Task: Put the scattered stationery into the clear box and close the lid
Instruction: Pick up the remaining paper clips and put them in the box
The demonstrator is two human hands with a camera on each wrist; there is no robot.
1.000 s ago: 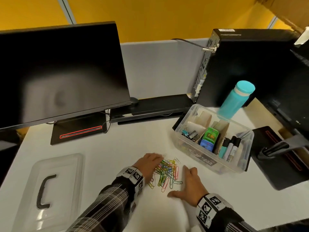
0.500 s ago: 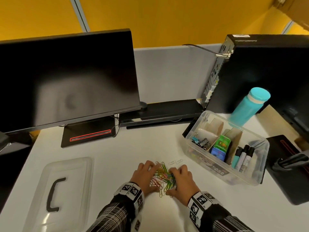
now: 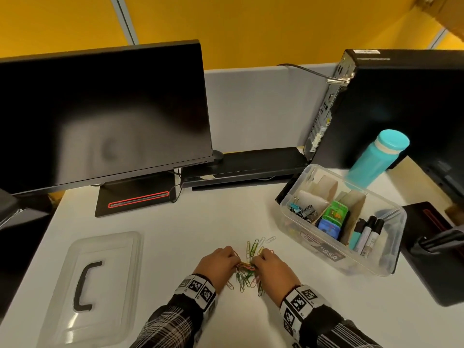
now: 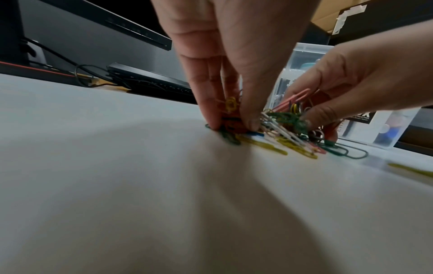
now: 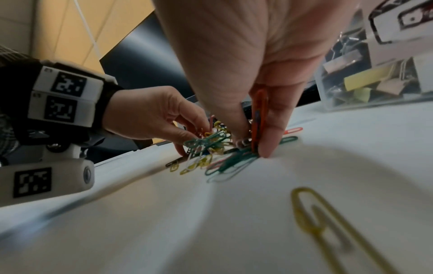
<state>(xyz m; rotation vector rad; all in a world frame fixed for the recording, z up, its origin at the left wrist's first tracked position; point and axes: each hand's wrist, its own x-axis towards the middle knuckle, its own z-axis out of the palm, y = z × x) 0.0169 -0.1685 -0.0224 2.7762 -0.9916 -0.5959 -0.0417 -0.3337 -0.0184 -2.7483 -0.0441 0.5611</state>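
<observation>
- The clear plastic box (image 3: 296, 209) stands open on the white table (image 3: 175, 229), to the right of both hands, and already holds most of the stationery: black and blue binder clips (image 3: 302, 210) in one cardboard-divided compartment, green and blue small boxes (image 3: 332, 218) in the middle one, and markers with black and teal caps (image 3: 365, 233) at the right end.
- What is left loose is a heap of coloured wire paper clips (image 3: 247, 268) on the table, between the hands and near the box but apart from it.
- The left hand (image 3: 218, 263) has its fingers curled down onto the heap, thumb and fingertips (image 4: 213, 118) pinching a bunch of clips against the table.
- The right hand (image 3: 272, 267) mirrors it: its grip closes thumb and fingers on clips, with an orange one standing upright between them in the right wrist view.
- Several clips lie outside both grips: a few beyond the fingers toward the box, some nearer the wrists, and one yellow paper clip (image 5: 328, 222) alone by the right wrist.
- The clear plastic lid with a black handle (image 3: 90, 287) lies flat at the left of the table, well apart from the box.
- My judgement: the task is well past halfway. Still to do: carry the gathered clips into the box, probably in more than one trip for the strays, then fetch the lid and close it.
</observation>
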